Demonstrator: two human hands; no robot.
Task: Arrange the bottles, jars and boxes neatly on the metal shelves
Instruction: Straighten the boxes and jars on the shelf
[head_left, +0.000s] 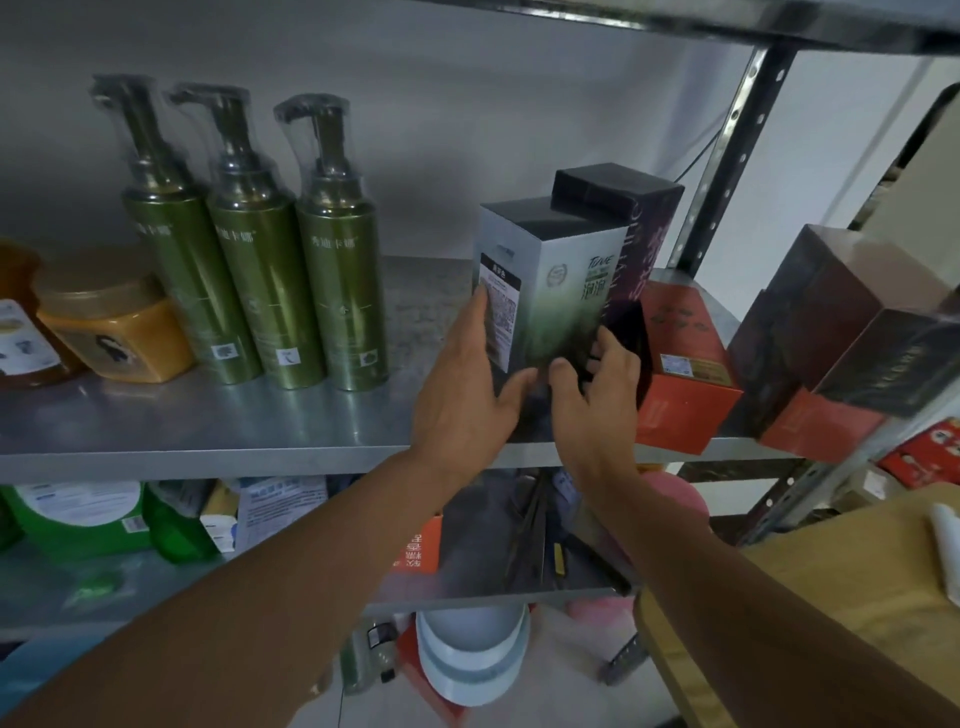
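The metal shelf (208, 431) carries a yellow jar (124, 338) at left, three green pump bottles (260, 280) beside it, and a red box (680, 374) at right.

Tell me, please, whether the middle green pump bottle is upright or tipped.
Upright: the middle green pump bottle rests on its base, pump uppermost.

Pale bowls (470, 660) are sitting stacked near the floor. A tan surface (841, 613) is filling the lower right, carrying a white thing (948, 545), possibly a tube. Something pink (680, 499) is showing nearby.
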